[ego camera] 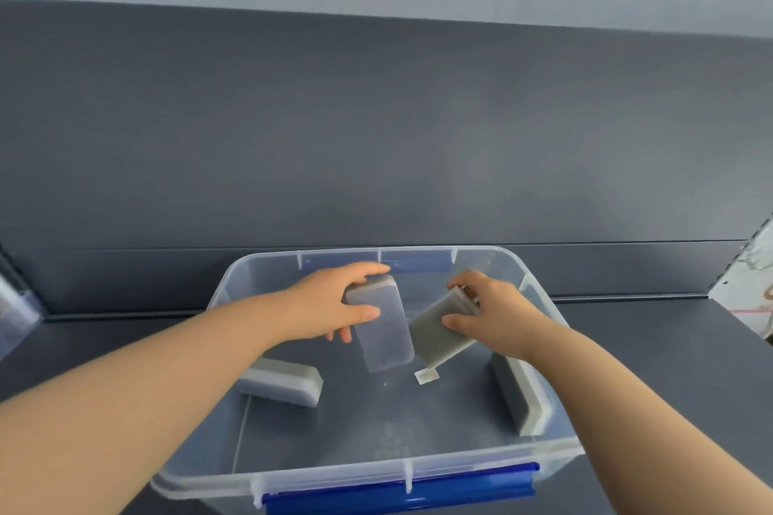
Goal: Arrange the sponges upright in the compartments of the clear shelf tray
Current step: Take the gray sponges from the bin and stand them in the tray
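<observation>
Grey sponges [387, 330]: left hand [330, 305] holds one, right hand [493, 314] one, bin [334, 475] two.

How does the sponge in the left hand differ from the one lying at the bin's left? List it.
The held sponge hangs in the grip of the left hand, pinched at its top end; the lying sponge rests untouched on the bin floor. The held sponge is nearly upright, broad face showing; the lying sponge stretches low, partly behind the forearm. Both are grey rectangular blocks with a paler layer.
</observation>
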A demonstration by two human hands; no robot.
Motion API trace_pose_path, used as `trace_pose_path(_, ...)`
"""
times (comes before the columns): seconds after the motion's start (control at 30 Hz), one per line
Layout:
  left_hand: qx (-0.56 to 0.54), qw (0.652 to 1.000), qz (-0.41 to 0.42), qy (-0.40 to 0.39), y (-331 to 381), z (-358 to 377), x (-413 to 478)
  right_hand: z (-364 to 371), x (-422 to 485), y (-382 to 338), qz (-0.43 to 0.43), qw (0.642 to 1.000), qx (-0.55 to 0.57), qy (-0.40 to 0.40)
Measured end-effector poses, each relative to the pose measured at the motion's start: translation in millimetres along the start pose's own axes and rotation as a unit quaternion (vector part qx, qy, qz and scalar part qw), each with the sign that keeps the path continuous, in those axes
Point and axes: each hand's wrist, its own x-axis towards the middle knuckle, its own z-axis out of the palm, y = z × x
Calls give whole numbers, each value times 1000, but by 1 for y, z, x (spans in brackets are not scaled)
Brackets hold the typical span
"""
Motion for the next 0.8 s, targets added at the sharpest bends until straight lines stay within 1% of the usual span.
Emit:
trace_pose_path(0.1,-2,1000,6,-13,-1,1,2,1,0,-3,-15,1000,-16,-7)
trace_pose_path(0.17,-2,1000,-8,-26,-4,0,2,1,0,-4,-24,999,-19,-11)
trace_pose_path(0.23,20,999,-12,-29,-6,0,0,1,-1,-5,-27,999,-13,-12)
trace_pose_path(0.3,48,999,-2,-10,-8,2,0,1,-1,-5,-20,1000,-5,-3)
trace_pose_path(0.37,42,998,21,39,-9,6,1,0,-1,-2,1,1000,-6,24)
trace_pose_path(0.43,2,993,48,105,-9,10,3,-2,-1,-1,25,998,-19,51)
trace_pose_path(0.5,-44,985,57,158,-10,14,3,-4,0,0,43,996,-30,70)
trace_pose_path(0.6,-136,970,43,196,-10,17,3,-9,2,-1,54,992,-47,99)
trace_pose_path(0.7,-271,938,24,217,-9,21,3,-13,0,-4,58,990,-57,113)
trace_pose_path(0.8,-313,914,23,258,-9,23,4,-15,-4,-6,63,985,-49,156)
